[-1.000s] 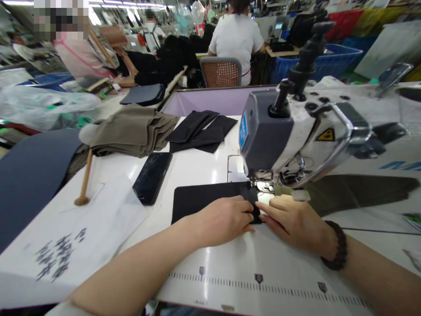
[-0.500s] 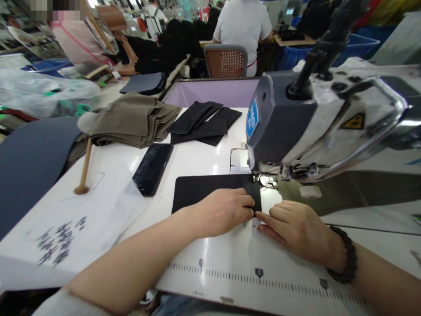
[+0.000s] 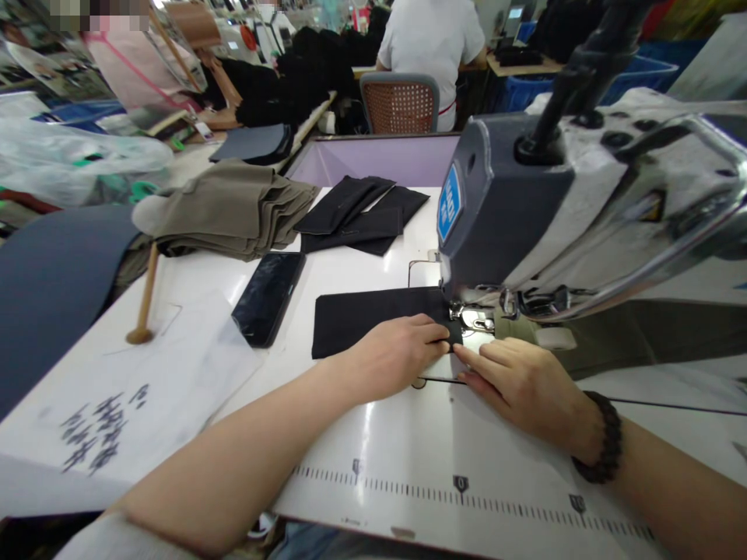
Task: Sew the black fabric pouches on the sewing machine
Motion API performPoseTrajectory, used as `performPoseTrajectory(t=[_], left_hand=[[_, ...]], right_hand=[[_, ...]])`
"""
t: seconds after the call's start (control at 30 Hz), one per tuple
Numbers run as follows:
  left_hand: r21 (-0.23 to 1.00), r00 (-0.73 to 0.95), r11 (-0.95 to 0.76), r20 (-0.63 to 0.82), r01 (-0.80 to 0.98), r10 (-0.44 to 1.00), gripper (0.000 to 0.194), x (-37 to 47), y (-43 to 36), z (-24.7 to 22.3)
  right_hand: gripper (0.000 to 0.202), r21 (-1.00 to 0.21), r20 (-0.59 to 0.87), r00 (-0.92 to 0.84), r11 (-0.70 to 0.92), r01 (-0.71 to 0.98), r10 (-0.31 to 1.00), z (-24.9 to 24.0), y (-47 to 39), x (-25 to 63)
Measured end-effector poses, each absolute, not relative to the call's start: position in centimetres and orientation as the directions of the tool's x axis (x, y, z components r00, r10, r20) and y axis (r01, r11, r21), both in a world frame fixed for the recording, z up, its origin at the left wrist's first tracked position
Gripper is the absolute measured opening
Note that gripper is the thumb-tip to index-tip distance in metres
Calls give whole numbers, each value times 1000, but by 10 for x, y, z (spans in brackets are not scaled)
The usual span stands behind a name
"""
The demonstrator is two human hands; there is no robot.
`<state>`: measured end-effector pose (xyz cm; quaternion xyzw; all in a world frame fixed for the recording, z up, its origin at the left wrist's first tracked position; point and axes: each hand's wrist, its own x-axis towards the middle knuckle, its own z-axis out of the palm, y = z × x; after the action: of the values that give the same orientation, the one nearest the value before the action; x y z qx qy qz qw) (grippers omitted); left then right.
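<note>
A black fabric piece (image 3: 367, 315) lies on the white sewing table, its right edge at the presser foot (image 3: 475, 319) of the sewing machine (image 3: 507, 194). My left hand (image 3: 400, 354) rests on the fabric's near right part, fingers bent and pinching its edge. Close beside it, my right hand (image 3: 519, 385) touches the near right corner with an outstretched index fingertip; its thumb lies apart from the index finger and the other fingers are curled. A dark braided bracelet circles my right wrist. The fabric under my left fingers is hidden.
A black phone (image 3: 268, 299) lies left of the fabric. Behind are folded black pieces (image 3: 355, 214) and a brown fabric stack (image 3: 233, 210). A wooden stick (image 3: 149, 299) rests on marked white paper (image 3: 175, 381). A person in white (image 3: 429, 47) sits beyond the table.
The black fabric has moved away from me along the presser foot and turned slightly. Both hands have moved forward with it, keeping their grip and touch at its near right corner.
</note>
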<state>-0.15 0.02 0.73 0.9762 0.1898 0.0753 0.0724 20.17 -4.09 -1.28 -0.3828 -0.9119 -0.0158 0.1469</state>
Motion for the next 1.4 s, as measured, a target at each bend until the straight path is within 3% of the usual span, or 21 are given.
performPoseTrajectory(t=[0.37,1.0,1.3,1.4], left_hand=[[162,858,-870,156,466,489,21,1,12,-2],[117,790,-810,177,575,587,22,8,9,0],[-82,661,-659,-7,747,750,35,11,4,6],[-31,654,-657,-67,754,754,42,-2,14,21]], right_hand=[[39,-107,191,-593,617,780,783,-17,-38,200],[34,-148,206,-579,611,778,788,-15,-38,198],[27,-149,194,-583,611,777,789,-8,-37,198],[28,-165,160,-592,613,773,790,-7,-36,200]])
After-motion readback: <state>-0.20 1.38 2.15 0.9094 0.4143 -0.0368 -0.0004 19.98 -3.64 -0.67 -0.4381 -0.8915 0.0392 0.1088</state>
